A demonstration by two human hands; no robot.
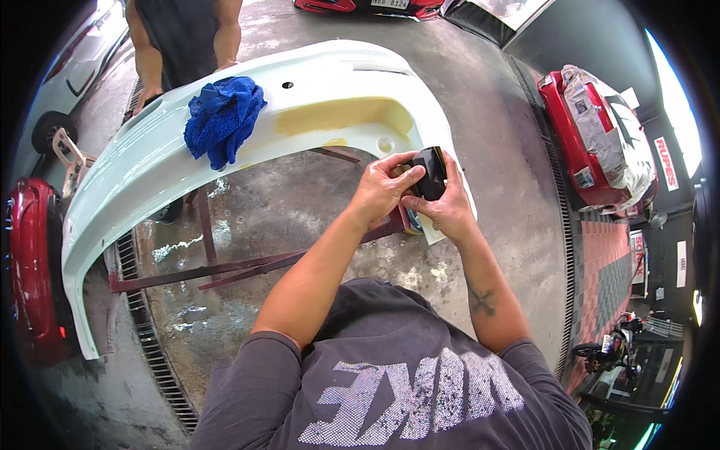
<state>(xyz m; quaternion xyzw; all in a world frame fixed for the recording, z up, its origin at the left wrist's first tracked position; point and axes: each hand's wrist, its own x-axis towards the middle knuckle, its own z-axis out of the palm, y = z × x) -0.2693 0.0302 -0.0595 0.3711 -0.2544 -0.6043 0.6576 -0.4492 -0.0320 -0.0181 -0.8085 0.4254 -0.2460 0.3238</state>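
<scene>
Here both hands, left point(381, 187) and right point(442, 206), clamp a small black block point(430, 172); it looks light, stiff, best pinched by its edges.

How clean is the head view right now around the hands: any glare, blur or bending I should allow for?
Head view: both hands, left hand and right hand, and the black block they hold are sharp and evenly lit; the white bumper bows with fisheye curve; the wet floor glints; bright blown-out patches sit at the right rim; corners are black.
</scene>
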